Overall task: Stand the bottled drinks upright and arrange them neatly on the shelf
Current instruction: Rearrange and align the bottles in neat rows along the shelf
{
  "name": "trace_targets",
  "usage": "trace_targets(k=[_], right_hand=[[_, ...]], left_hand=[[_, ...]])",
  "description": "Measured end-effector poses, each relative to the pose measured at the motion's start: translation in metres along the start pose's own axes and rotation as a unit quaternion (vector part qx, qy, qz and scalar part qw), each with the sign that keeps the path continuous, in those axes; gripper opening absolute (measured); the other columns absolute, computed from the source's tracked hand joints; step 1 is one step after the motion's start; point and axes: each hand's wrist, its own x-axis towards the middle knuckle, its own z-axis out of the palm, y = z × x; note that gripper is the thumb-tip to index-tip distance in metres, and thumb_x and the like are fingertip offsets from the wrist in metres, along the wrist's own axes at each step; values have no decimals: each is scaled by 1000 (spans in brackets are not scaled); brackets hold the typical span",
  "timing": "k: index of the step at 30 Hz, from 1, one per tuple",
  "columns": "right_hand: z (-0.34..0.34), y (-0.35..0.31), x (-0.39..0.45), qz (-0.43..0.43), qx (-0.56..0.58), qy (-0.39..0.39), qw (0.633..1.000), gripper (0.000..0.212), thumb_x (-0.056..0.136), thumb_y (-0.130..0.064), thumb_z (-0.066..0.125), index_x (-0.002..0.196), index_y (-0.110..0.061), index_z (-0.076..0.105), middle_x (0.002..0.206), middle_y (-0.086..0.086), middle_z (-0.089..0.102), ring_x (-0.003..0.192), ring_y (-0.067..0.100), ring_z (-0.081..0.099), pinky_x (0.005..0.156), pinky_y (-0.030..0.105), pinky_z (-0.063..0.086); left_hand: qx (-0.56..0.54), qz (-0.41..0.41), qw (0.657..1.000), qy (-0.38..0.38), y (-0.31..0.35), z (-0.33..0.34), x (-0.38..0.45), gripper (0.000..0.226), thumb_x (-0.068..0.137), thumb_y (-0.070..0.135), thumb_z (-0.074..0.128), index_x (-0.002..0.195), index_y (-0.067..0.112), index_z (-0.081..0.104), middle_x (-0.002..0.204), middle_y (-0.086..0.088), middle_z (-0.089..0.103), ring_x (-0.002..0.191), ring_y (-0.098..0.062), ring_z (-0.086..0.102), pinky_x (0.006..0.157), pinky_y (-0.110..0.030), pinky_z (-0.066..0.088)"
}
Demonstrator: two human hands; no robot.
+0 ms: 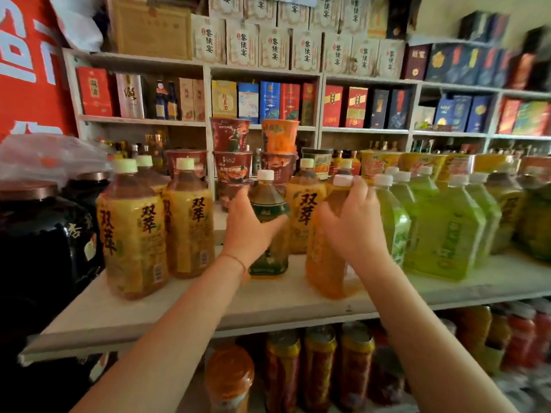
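Note:
On the white shelf (185, 311) stand bottled drinks with white caps. My left hand (249, 231) grips a dark green-labelled bottle (268, 257), upright near the shelf's middle. My right hand (354, 225) is wrapped round an orange bottle (323, 269) that stands at the shelf's front, its fingers reaching up by the cap. Yellow-labelled tea bottles (134, 231) stand upright to the left, with another behind the two held bottles (304, 210). Several green bottles (441, 231) stand in a row to the right.
Dark ceramic jars (44, 242) sit at the shelf's left end. Stacked instant noodle cups (232, 156) stand behind the bottles. Boxed liquor fills the upper shelves (268, 102). More bottles (319, 371) stand on the shelf below.

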Motion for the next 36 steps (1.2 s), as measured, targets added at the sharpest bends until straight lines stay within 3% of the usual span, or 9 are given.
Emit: trace_targets(k=[6,11,15,18,22,27,31,34,36], right_hand=[[-9,16,1,-55,12,-53,997,57,84,-41,71,127,-15,44,113,-3,41,113,22,46,90,30,42],[-6,27,-5,-38,81,-138,986,79,75,-54,76,138,-30,35,119,-1,42,100,20,54,80,36,55],[2,37,-8,-59,75,-103,990,83,76,-57,73,143,-32,30,122,-1,47,97,19,56,78,38,56],[6,44,-4,-9,119,-102,988,82,75,-61,69,142,-31,33,125,-2,54,106,21,60,82,43,58],[15,39,-6,-26,124,-103,987,83,73,-64,68,141,-29,34,123,-2,55,103,19,61,80,41,59],[24,37,-4,-10,147,-120,982,84,71,-67,68,139,-34,32,120,-4,58,100,19,63,77,41,61],[28,27,5,-7,80,-156,985,80,76,-78,55,136,-33,29,107,-5,62,87,19,66,68,41,62],[35,12,10,-3,42,-187,981,75,86,-79,43,136,-25,30,90,-8,59,78,17,65,63,39,61],[47,-2,7,1,61,-204,977,77,89,-77,37,141,-20,29,94,-5,60,80,15,65,60,35,59]], left_hand=[[-27,-61,998,12,4,14,23,87,66,56,87,138,26,48,130,4,58,121,-19,54,99,-38,49],[21,-46,997,61,9,15,17,83,67,55,87,137,25,53,132,0,59,122,-20,54,98,-34,47],[84,-17,990,113,14,9,6,72,65,57,85,126,28,58,120,-1,62,113,-22,57,97,-42,51],[116,-9,986,123,18,8,-7,60,71,50,81,120,27,56,117,0,53,108,-18,49,89,-33,45],[86,27,981,174,25,3,-13,18,88,40,66,92,24,60,101,0,60,89,-15,55,65,-22,36],[58,59,982,170,27,-7,-17,16,97,37,62,84,29,59,74,13,58,68,1,53,53,-10,34],[4,27,981,191,22,-33,-14,19,96,31,64,83,16,64,74,2,64,69,-8,57,59,-20,42],[36,19,988,150,21,-51,-12,24,94,32,65,86,10,68,80,-6,70,75,-17,63,63,-28,45],[32,7,993,114,19,-63,-11,22,93,34,67,88,13,70,84,-6,72,81,-19,66,69,-30,48]])
